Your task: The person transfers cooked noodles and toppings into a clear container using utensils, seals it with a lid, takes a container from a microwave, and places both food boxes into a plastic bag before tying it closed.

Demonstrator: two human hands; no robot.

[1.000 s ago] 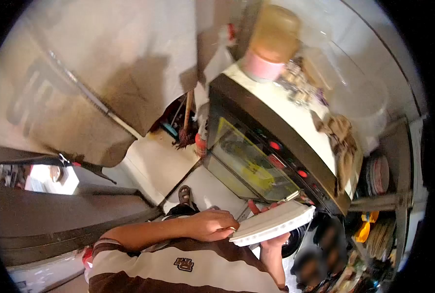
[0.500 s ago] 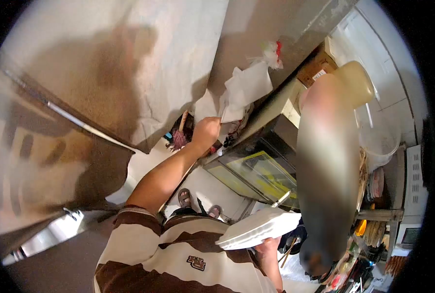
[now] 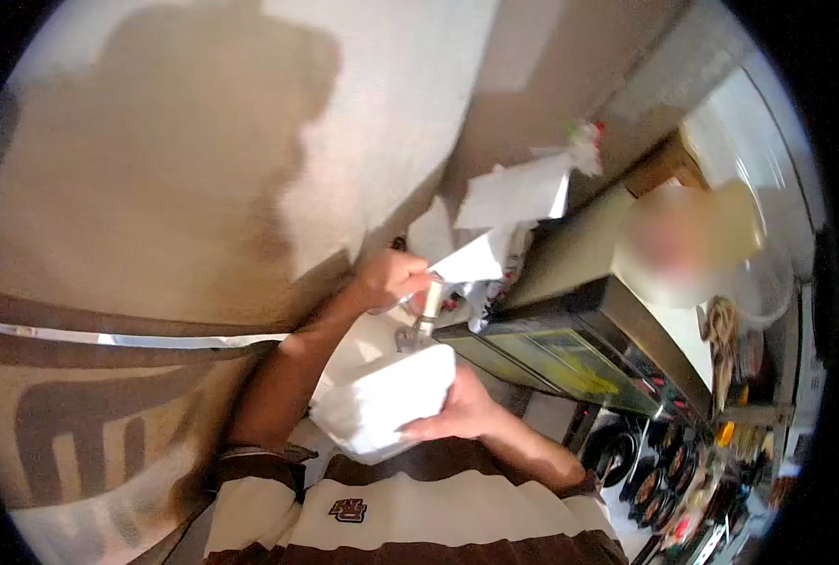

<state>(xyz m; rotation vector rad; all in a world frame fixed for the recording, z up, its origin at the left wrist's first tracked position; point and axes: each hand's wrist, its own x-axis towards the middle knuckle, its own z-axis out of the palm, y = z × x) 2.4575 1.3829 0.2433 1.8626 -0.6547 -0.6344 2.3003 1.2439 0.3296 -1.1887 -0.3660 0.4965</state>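
My left hand [image 3: 396, 280] is closed, its thumb and finger pinching a thin white sheet [image 3: 471, 261]; whether it is paper or plastic I cannot tell. Just beyond hang more white sheets [image 3: 514, 195] against the wall. In front of my body, my right hand [image 3: 462, 405] grips a white foam takeaway box [image 3: 382, 395], fingers under it and thumb along its near side. The box looks closed. A pale stick-like piece [image 3: 431, 306] shows between the box and my left hand; I cannot make out what holds it.
A dark cabinet with glass panels [image 3: 551, 363] stands to the right, a blurred shape over its top. Several dark pans [image 3: 650, 485] sit lower right. A tan printed cloth or panel [image 3: 109, 414] and a pale wall [image 3: 175, 169] lie on the left.
The foam box has moved left and up, closer to my left hand. My left hand has pulled a white sheet out toward me. The view has shifted.
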